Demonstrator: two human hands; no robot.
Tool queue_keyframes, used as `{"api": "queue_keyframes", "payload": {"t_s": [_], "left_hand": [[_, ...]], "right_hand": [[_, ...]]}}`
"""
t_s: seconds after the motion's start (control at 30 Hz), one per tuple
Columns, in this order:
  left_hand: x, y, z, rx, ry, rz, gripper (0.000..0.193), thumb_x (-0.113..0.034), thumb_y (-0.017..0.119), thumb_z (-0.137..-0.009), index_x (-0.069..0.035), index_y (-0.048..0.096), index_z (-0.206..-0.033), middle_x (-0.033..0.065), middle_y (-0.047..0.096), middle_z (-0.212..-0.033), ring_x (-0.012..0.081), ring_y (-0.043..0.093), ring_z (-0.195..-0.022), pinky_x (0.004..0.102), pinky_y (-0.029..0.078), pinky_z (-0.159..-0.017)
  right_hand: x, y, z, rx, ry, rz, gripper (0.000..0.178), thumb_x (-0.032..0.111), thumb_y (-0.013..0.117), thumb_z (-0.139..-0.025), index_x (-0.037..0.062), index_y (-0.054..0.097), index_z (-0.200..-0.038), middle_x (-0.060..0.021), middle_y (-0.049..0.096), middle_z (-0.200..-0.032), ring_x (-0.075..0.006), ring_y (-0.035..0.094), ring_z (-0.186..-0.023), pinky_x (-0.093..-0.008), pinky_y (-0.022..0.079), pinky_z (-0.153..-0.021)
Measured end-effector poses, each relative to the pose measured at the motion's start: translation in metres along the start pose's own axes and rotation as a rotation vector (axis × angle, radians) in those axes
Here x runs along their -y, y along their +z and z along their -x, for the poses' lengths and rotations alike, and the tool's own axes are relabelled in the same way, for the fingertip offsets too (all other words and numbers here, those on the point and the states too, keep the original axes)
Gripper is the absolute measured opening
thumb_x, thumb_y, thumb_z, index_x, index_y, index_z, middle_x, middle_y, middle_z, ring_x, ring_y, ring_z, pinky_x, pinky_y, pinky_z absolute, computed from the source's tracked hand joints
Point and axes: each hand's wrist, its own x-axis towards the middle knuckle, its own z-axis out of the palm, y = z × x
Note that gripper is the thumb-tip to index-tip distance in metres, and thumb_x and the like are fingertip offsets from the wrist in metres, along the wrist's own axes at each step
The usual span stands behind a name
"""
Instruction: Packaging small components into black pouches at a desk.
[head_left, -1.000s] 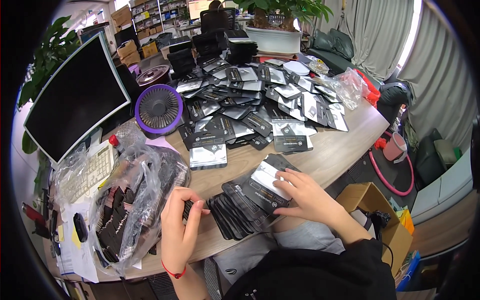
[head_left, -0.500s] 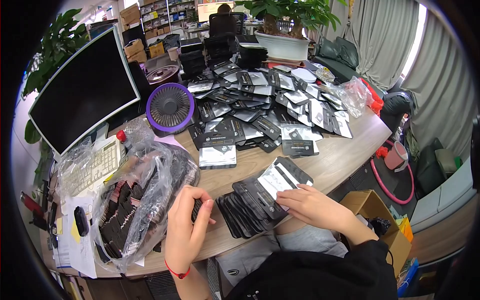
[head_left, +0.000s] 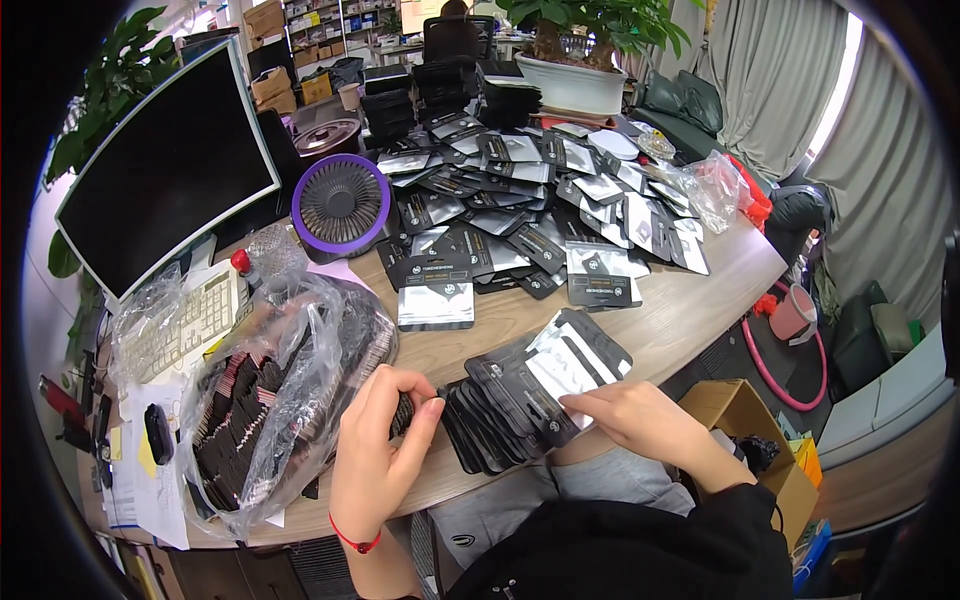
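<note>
A fanned row of flat black pouches [head_left: 488, 425] lies at the desk's near edge, overlapping one another. The top pouches on its right show silvery-white panels. My right hand [head_left: 635, 420] is closed at the lower edge of a silver-and-black pouch [head_left: 575, 365], thumb and index finger pinched together there. My left hand [head_left: 385, 430] is at the row's left end, index finger and thumb curled close to the pouch edges. A small stack of thin dark pieces [head_left: 402, 412] shows within its curled fingers, mostly hidden. Left of it, a clear plastic bag [head_left: 300, 400] holds many similar dark pieces [head_left: 240, 420].
A large heap of black-and-silver pouches [head_left: 510, 200] covers the desk's middle, with stacked pouches [head_left: 445, 90] behind. A purple-rimmed fan [head_left: 342, 205], keyboard [head_left: 200, 320] and monitor [head_left: 165, 170] stand left. A cardboard box [head_left: 725, 405] sits below the right edge.
My right hand has gone from lying flat over the top pouch to pinching its lower edge. My left index finger and thumb have moved slightly right, to the row's edge.
</note>
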Motion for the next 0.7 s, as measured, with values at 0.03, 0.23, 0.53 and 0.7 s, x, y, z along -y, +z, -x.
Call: {"api": "queue_keyframes", "payload": {"t_s": [0.03,0.23,0.53,0.7], "left_hand": [[-0.001,0.000,0.000,0.001,0.002,0.000,0.009,-0.002,0.060,-0.084,0.002,0.053,-0.089,0.0106,0.054,-0.078,0.0236,0.053,-0.067,0.0315,0.042,-0.065],[-0.002,-0.001,0.000,0.020,0.006,-0.014,0.010,-0.003,0.061,-0.084,0.002,0.053,-0.089,0.0106,0.053,-0.078,0.0225,0.052,-0.067,0.0314,0.042,-0.063],[-0.002,-0.001,0.000,0.038,0.022,-0.030,0.012,-0.004,0.061,-0.084,0.002,0.053,-0.090,0.0109,0.053,-0.078,0.0232,0.052,-0.065,0.0310,0.041,-0.063],[-0.002,-0.001,0.000,0.041,0.029,-0.056,0.012,-0.005,0.062,-0.084,0.001,0.054,-0.090,0.0108,0.053,-0.078,0.0228,0.052,-0.066,0.0307,0.042,-0.059]], "right_hand": [[0.003,-0.003,-0.001,0.039,0.031,0.010,0.037,0.003,0.058,-0.080,0.0045,0.056,-0.116,-0.0130,0.057,-0.120,-0.0301,0.054,-0.110,-0.0399,0.044,-0.093],[0.005,0.003,-0.001,-0.143,-0.163,0.306,0.045,0.002,0.057,-0.080,0.0108,0.054,-0.125,-0.0139,0.050,-0.129,-0.0352,0.047,-0.122,-0.0417,0.041,-0.099],[-0.008,0.001,0.001,-0.071,-0.168,0.233,0.051,0.001,0.058,-0.080,0.0124,0.051,-0.130,-0.0141,0.050,-0.131,-0.0358,0.045,-0.125,-0.0412,0.039,-0.102],[-0.013,-0.004,-0.009,-0.265,-0.185,0.114,0.045,0.001,0.058,-0.082,0.0071,0.052,-0.126,-0.0143,0.061,-0.115,-0.0309,0.060,-0.105,-0.0375,0.048,-0.088]]}}
